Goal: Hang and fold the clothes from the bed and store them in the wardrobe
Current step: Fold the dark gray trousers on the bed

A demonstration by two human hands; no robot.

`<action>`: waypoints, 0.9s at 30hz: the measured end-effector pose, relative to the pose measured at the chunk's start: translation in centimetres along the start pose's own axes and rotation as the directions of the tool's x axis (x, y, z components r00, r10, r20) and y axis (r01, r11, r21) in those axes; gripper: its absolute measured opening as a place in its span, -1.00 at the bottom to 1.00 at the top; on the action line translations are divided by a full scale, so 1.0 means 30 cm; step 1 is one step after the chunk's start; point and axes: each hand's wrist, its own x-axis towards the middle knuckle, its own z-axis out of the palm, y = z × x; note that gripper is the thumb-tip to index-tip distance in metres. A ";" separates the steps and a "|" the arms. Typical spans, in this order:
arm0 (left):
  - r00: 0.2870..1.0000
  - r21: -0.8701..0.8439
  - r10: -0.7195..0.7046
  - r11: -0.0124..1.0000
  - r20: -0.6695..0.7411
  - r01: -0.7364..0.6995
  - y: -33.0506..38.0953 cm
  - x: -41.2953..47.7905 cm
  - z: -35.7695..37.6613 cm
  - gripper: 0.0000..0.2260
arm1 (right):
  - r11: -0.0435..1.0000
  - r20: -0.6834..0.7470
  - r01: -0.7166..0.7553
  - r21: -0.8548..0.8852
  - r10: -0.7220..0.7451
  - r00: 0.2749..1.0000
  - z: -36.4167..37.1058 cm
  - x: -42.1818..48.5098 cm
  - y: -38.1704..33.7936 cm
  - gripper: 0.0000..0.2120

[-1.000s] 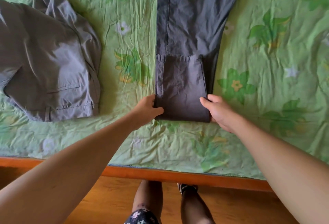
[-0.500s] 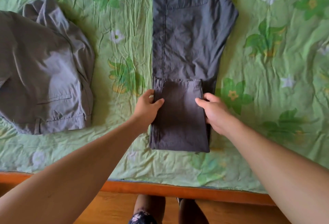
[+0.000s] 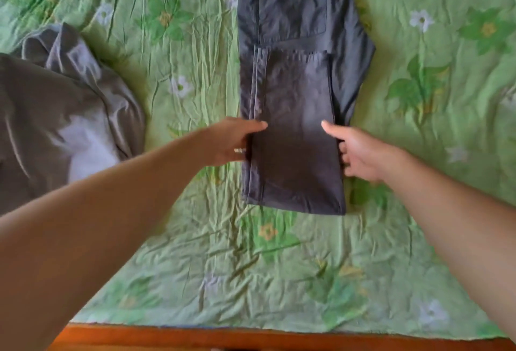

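Folding's under way: left hand (image 3: 236, 142) at nine o'clock and right hand (image 3: 361, 155) at three are pinching the dark trousers (image 3: 296, 99); next, I reckon, rolling the fold toward twelve.

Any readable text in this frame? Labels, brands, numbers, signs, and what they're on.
No readable text anywhere in the head view.
dark trousers: no tag, label or print showing, only seams and a pocket.
grey garment: no label showing.
bedsheet: flower pattern only, no words.
ring on the left hand: too small and blurred to tell any marking.
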 end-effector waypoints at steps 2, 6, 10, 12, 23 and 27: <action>0.999 -0.016 -0.022 1.000 0.037 0.023 -0.128 -0.039 0.016 -0.78 | 0.991 0.064 -0.011 0.133 0.002 0.998 -0.011 -0.022 0.116 -0.56; 0.999 -0.007 -0.013 1.000 -0.029 0.013 -0.343 -0.119 0.095 -0.82 | 0.983 -0.020 0.093 0.160 -0.091 0.996 0.035 -0.062 0.308 -0.70; 0.972 0.048 0.101 0.995 -0.214 -0.093 -0.432 -0.167 0.149 -0.81 | 0.952 -0.207 0.262 -0.157 -0.291 0.934 0.060 -0.080 0.379 -0.82; 0.968 0.017 0.103 0.995 -0.229 -0.101 -0.470 -0.186 0.173 -0.78 | 0.900 -0.228 0.250 -0.358 -0.344 0.911 0.059 -0.094 0.404 -0.74; 0.886 -0.015 0.239 0.964 -0.398 -0.267 -0.610 -0.241 0.265 -0.64 | 0.873 -0.291 0.312 -0.374 -0.430 0.855 0.137 -0.120 0.474 -0.51; 0.795 0.174 0.472 0.881 -0.381 -0.439 -0.433 -0.129 0.213 -0.45 | 0.833 -0.294 0.428 -0.351 -0.532 0.794 0.107 -0.032 0.255 -0.35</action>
